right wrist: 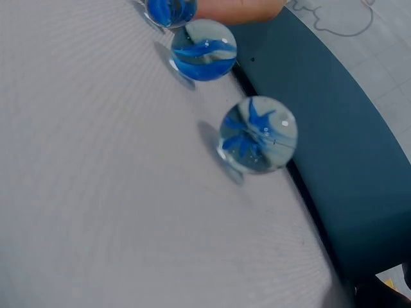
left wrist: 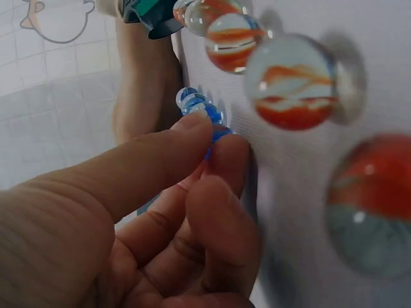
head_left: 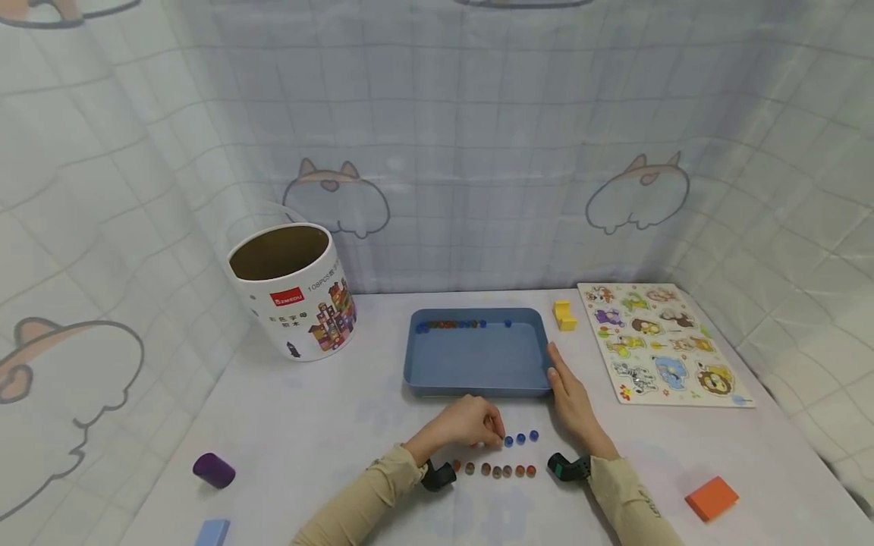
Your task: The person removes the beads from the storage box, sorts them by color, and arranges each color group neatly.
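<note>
Now the left hand [head_left: 464, 426] pinches a blue swirled glass marble [left wrist: 209, 115] between thumb and fingertips, down on the white surface [head_left: 328, 432]. Just beside it to the right, two more blue marbles [head_left: 527, 437] sit in line. The right hand [head_left: 572, 398] lies flat, fingers straight, against the blue plastic tray [head_left: 478, 364]. Nearer the wrists runs a row of orange marbles [head_left: 501, 471].
</note>
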{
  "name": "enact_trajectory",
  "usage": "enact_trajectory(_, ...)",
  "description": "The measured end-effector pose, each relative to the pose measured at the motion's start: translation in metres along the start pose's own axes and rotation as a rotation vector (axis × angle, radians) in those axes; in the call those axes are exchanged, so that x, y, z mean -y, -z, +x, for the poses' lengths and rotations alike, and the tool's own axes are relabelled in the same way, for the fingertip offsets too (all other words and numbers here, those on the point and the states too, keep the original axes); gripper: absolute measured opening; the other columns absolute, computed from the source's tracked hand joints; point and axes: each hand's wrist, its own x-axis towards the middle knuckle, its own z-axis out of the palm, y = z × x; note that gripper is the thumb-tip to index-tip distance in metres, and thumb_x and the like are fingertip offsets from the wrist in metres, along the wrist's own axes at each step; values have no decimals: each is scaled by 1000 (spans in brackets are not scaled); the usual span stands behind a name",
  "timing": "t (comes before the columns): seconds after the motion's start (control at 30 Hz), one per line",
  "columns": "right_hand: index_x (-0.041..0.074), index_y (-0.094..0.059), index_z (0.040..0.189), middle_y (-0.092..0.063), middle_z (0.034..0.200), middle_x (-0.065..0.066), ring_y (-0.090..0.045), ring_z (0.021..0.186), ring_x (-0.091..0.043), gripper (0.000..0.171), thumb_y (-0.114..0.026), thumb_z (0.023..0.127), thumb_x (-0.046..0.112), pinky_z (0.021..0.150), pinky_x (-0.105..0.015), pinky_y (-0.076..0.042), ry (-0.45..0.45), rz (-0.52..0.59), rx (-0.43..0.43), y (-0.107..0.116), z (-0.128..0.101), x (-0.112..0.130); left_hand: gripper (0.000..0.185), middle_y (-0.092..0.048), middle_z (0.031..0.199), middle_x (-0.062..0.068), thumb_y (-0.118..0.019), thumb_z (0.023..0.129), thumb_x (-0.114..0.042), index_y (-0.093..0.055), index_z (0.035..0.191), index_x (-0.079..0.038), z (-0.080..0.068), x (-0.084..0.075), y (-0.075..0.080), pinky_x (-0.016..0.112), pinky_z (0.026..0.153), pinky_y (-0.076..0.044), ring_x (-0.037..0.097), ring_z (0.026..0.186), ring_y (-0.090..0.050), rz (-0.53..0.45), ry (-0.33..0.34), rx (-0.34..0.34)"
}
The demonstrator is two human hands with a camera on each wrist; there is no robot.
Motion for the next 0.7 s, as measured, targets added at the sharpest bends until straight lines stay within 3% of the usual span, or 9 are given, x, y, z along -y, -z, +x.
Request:
enact_trajectory(0.13, 8, -20, 155, -20, 160, -17, -21, 147, -39, 50, -29, 108, 25, 117, -52, -18, 18, -3, -12, -1, 0, 1, 3, -64, 62, -8, -75, 86, -18, -72, 84, -18, 0, 0, 8, 19, 44, -41, 8, 45, -54, -17, 2, -1)
enact_trajectory(0.3, 5, -22, 154, -22, 159, -19, -23, 146, -41, 51, -28, 108, 26, 116, -53, -19, 44, -8, -29, -2, 0, 0, 10, -71, 75, 7, -67, 92, -24, -72, 93, -15, 15, -4, 38, 24, 48, -42, 26, 54, -60, -168, 1, -64)
enact_trajectory(0.4, 7, -20, 155, -20, 161, -16, -21, 147, -39, 51, -27, 108, 28, 117, -53, -17, 21, 11, -14, -2, 0, 0, 18, -72, 83, 10, -64, 95, -25, -72, 103, -11, 36, -4, 62, 28, 54, -47, 37, 67, -64, -295, 30, -117)
enact_trajectory(0.5, 9, -19, 155, -19, 161, -14, -20, 148, -36, 51, -27, 109, 28, 118, -51, -16, 0, 13, -4, -1, 1, -2, 26, -72, 90, 7, -60, 97, -26, -68, 114, -8, 66, -1, 81, 30, 58, -45, 40, 82, -67, -391, 64, -175)
enact_trajectory(0.6, 9, -19, 155, -19, 161, -14, -20, 148, -36, 50, -27, 109, 26, 119, -51, -17, -8, 7, -4, -1, 1, -2, 32, -72, 97, 8, -58, 98, -26, -65, 122, -6, 96, 5, 90, 31, 59, -38, 41, 92, -66, -466, 88, -231)
enact_trajectory(0.7, 9, -20, 155, -20, 161, -14, -21, 148, -36, 50, -28, 108, 25, 119, -51, -18, -9, 12, -8, -3, 2, 0, 32, -72, 103, 13, -57, 99, -24, -64, 124, -6, 119, 9, 90, 31, 62, -40, 38, 91, -68, -533, 129, -280)
